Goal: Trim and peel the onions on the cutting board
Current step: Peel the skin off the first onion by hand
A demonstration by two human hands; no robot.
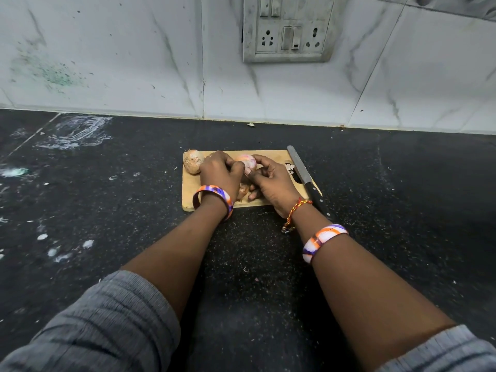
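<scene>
A small wooden cutting board [271, 153] lies on the dark counter. Over its middle, my left hand [220, 173] and my right hand [271, 181] both grip one pinkish, partly peeled onion [247, 160], fingers curled round it. An unpeeled brown onion [192, 161] sits at the board's far left corner. A piece of brown onion or skin [243, 191] lies under my hands, mostly hidden. A knife [303, 173] with a black handle rests along the board's right edge, untouched.
The black speckled counter [107, 197] carries white smears and small scraps at the left. A bit of peel [289, 167] lies by the knife. A marble-tiled wall with a socket panel [288, 28] stands behind the board.
</scene>
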